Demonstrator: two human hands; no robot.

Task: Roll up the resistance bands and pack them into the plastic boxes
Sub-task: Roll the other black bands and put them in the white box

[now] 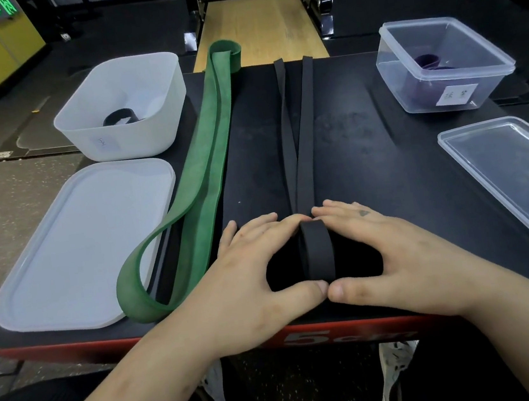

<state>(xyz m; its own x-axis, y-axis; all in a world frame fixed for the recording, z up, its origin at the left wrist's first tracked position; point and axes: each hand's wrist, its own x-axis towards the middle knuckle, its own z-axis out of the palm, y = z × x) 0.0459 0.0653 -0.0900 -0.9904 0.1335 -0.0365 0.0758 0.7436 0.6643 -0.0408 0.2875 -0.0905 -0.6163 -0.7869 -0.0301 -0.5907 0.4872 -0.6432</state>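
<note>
A black resistance band (306,135) lies lengthwise down the middle of the black platform (367,154), its near end wound into a small roll (316,249). My left hand (254,265) and my right hand (382,246) hold that roll from either side, fingertips on its far edge and thumbs meeting at its near edge. A wide green band (213,146) lies stretched out to the left, its near loop curling over a lid. A white plastic box (134,129) at the back left contains a rolled black band (119,117). A clear plastic box (441,78) at the back right holds a dark purple band (427,61).
A white lid (72,244) lies at the front left and a clear lid (514,179) at the front right. The platform's red front edge (339,332) is just below my wrists. A rack and wooden lifting floor (257,28) stand beyond the far edge.
</note>
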